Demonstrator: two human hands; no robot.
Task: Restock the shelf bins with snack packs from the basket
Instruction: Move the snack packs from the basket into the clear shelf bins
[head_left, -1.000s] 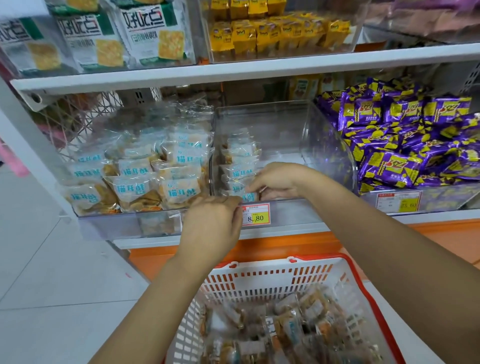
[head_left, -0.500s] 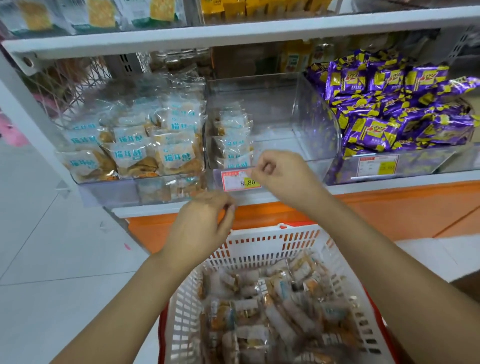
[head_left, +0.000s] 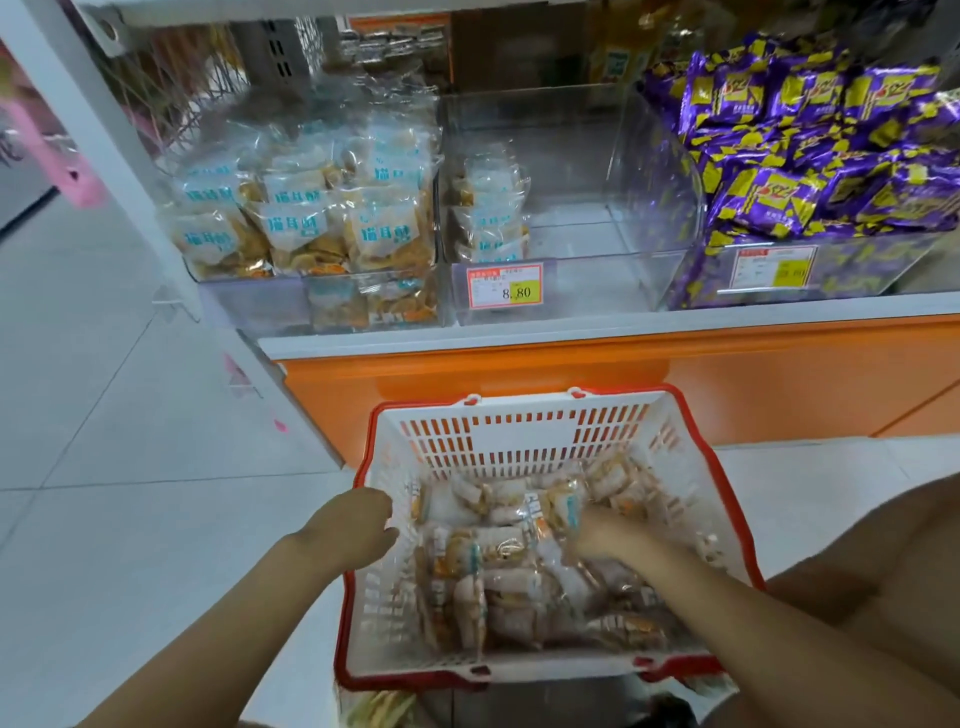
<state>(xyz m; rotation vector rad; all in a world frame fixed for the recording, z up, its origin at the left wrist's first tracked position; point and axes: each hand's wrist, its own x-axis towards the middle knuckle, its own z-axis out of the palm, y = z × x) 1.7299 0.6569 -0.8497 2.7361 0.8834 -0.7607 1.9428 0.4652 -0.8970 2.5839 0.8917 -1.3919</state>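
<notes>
A price tag (head_left: 506, 287) reading 8.80 is fixed to the middle bin (head_left: 597, 283); blue lettering is borne by the full left bin (head_left: 249, 304); purple packs (head_left: 779, 197) are heaped at the right, their tag blurred; the snack packs (head_left: 493, 571) lie in the basket (head_left: 524, 434); the right hand (head_left: 608, 535) is sunk among them, its grip hidden; the left hand (head_left: 358, 525) is at the left rim, seemingly curled, its hold untellable.

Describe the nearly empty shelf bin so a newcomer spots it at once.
On the white shelf above the orange panel stand three clear plastic bins. It is the middle clear bin, labelled 8.80 on a red-and-yellow price tag; unlike its full neighbours, it holds just one row of clear snack packs along its left wall.
</notes>
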